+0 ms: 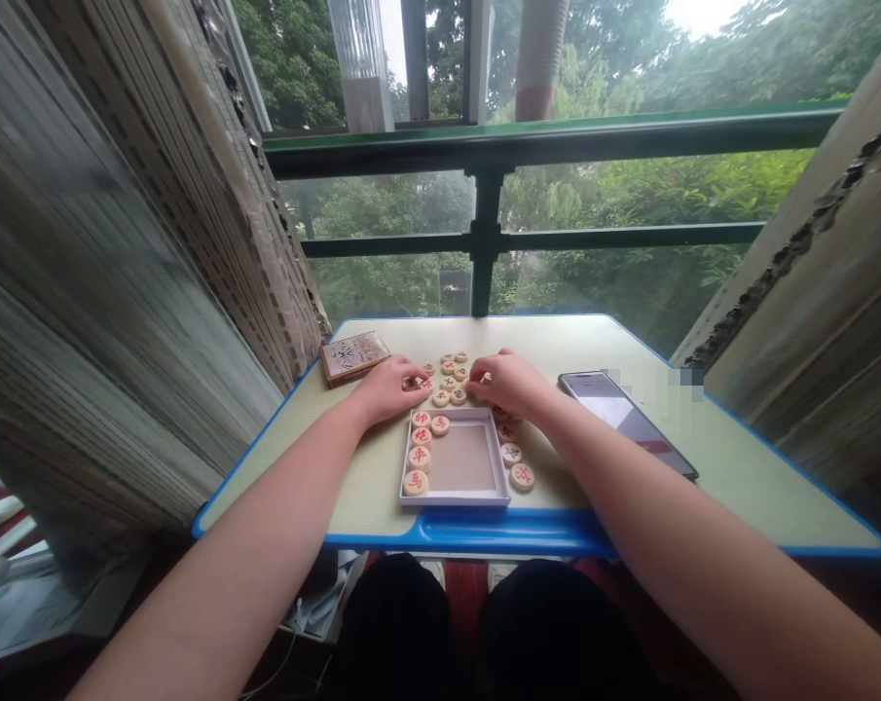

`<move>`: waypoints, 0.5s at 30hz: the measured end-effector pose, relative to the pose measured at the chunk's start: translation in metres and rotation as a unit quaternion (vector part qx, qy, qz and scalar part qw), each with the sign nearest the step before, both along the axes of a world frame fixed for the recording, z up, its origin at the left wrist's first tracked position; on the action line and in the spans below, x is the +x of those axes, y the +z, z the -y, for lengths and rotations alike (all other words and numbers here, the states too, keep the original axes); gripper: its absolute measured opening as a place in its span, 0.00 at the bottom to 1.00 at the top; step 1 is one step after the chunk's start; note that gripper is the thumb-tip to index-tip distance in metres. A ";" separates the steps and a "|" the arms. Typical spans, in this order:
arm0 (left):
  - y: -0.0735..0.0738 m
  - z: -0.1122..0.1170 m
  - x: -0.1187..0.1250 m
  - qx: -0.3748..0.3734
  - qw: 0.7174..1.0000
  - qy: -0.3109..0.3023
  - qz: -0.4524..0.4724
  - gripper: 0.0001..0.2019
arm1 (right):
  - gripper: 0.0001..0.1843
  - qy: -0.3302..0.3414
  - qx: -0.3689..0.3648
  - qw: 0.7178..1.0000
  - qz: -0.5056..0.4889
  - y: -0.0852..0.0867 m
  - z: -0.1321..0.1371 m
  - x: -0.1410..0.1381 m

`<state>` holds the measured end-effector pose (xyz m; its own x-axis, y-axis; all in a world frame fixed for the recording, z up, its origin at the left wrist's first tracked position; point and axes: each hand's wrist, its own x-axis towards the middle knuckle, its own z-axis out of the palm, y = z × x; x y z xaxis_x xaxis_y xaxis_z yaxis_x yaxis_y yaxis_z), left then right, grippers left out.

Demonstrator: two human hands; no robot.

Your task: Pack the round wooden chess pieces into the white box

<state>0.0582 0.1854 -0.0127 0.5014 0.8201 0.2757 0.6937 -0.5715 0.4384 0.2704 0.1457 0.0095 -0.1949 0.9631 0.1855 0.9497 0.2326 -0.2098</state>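
A white open box lies near the table's front edge. Down its left side runs a column of round Chinese chess pieces with red characters, and another red-marked piece sits beside the top one. Behind the box, loose pieces lie in a cluster between my two hands. My left hand has its thumb and fingertips closed around a red-marked chess piece at the cluster's left. Over the right side of the cluster, my right hand is bent with fingertips pinched together; what they hold is hidden.
More chess pieces lie right of the box, partly under my right forearm. A phone rests on the right side of the table. At the back left is a patterned box lid. Curtains flank both sides; a green railing stands behind.
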 end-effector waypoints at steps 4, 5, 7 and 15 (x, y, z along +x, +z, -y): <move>0.000 -0.001 -0.001 0.001 1.000 0.000 -0.001 0.18 | 0.12 0.007 0.008 1.000 -0.009 -0.001 0.000 0.000; 0.000 -0.001 -0.001 0.000 1.000 0.001 -0.001 0.18 | 0.13 0.011 0.008 1.000 -0.009 -0.002 -0.001 0.000; 0.000 0.000 -0.001 0.001 1.000 0.001 -0.004 0.17 | 0.13 0.019 0.006 1.000 -0.009 -0.003 -0.002 0.002; 0.000 0.001 0.000 0.009 1.000 0.003 -0.003 0.18 | 0.11 0.065 0.005 0.988 -0.137 0.008 0.008 -0.002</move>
